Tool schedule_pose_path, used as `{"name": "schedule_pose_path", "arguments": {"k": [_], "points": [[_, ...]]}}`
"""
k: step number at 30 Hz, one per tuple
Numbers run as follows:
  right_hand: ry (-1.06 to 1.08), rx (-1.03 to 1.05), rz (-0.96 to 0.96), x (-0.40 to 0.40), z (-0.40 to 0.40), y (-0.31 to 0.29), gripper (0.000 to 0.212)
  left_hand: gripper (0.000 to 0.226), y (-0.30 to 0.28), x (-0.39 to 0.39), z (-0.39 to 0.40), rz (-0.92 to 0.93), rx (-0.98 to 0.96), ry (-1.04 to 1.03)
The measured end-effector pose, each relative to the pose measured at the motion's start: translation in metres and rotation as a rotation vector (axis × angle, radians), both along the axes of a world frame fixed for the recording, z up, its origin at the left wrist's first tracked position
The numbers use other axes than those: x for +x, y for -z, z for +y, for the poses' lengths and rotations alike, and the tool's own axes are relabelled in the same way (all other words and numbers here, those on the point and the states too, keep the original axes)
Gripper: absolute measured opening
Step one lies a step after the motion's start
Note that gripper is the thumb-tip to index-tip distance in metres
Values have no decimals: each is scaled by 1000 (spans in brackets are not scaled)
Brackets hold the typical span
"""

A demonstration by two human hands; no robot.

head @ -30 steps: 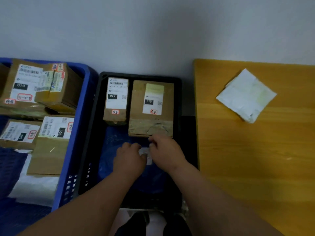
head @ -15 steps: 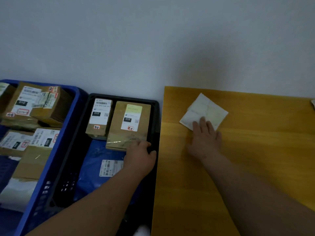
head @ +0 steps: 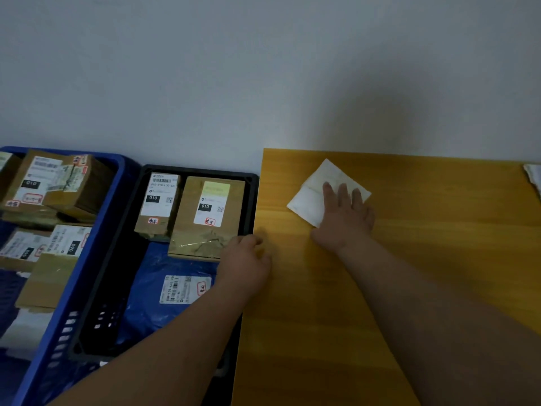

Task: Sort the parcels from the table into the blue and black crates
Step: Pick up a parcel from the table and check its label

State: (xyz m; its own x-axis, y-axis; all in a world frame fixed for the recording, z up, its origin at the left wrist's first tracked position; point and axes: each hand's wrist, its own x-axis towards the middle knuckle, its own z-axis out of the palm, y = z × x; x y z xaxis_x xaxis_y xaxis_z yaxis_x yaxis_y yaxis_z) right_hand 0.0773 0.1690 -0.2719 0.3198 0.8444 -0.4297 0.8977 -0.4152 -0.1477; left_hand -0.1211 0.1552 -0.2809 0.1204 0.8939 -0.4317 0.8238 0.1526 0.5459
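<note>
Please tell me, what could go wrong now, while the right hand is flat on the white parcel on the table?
1. The right hand lies flat on the white parcel with straight fingers, gripping nothing, so the thin parcel may slide instead of lifting.
2. The left hand is at the black crate rim beside the table edge and could block the drop.
3. The parcel shows no readable label, so the crate choice may be wrong.

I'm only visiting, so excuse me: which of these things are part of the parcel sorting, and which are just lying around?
Part of the job:
- white parcel on the table, right hand flat on it
- blue crate, boxes inside
- black crate, two boxes and a blue bag inside
- left hand over the black crate's edge

Lying about:
- white item at the table's far right edge, cut off; possibly another parcel
</note>
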Motion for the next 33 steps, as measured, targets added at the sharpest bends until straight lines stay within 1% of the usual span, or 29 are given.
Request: {"name": "schedule_pose_path", "arguments": {"k": [2, 4, 6, 8, 10, 12, 14, 16, 18, 20, 22, 24, 28, 31, 33], "points": [[-24, -43, -2, 6, 2, 5, 106, 43, -2, 5, 1, 5, 6, 5], [-43, -18, -43, 8, -1, 7, 106, 42, -2, 9, 1, 1, 5, 5], [-68, 29, -101, 9, -4, 7, 99, 42, -1, 11, 1, 10, -1, 12], [-97, 85, -148, 9, -8, 6, 88, 42, -1, 15, 1, 15, -8, 23], [-125, 111, -163, 10, -12, 6, 81, 42, -1, 20, 2, 19, -13, 32], [-156, 93, -159, 10, -16, 6, 86, 44, -3, 25, 3, 21, -13, 39], [-183, 61, -128, 10, -18, 5, 98, 48, -6, 29, 3, 6, -28, 32], [-213, 40, -77, 8, -21, 4, 107, 55, -9, 32, 4, -35, -49, 19], [-253, 21, -45, 2, -26, 6, 110, 62, -12, 33, 5, -102, -107, -18], [-296, 21, -43, -4, -34, 10, 107, 63, -14, 37, 4, -191, -197, -66], [-312, 58, -31, -9, -41, 13, 99, 59, -16, 39, 2, -265, -297, -136], [-262, 120, 52, -10, -45, 12, 87, 51, -18, 39, -3, -340, -365, -224], [-46, 230, 387, -11, -50, 0, 60, 43, -16, 31, -12, -465, -425, -386], [49, 321, 585, -21, -57, -11, 52, 34, -26, 25, -17, -564, -451, -498], [108, 368, 675, -27, -62, -16, 44, 31, -29, 22, -19, -596, -458, -505]]}}
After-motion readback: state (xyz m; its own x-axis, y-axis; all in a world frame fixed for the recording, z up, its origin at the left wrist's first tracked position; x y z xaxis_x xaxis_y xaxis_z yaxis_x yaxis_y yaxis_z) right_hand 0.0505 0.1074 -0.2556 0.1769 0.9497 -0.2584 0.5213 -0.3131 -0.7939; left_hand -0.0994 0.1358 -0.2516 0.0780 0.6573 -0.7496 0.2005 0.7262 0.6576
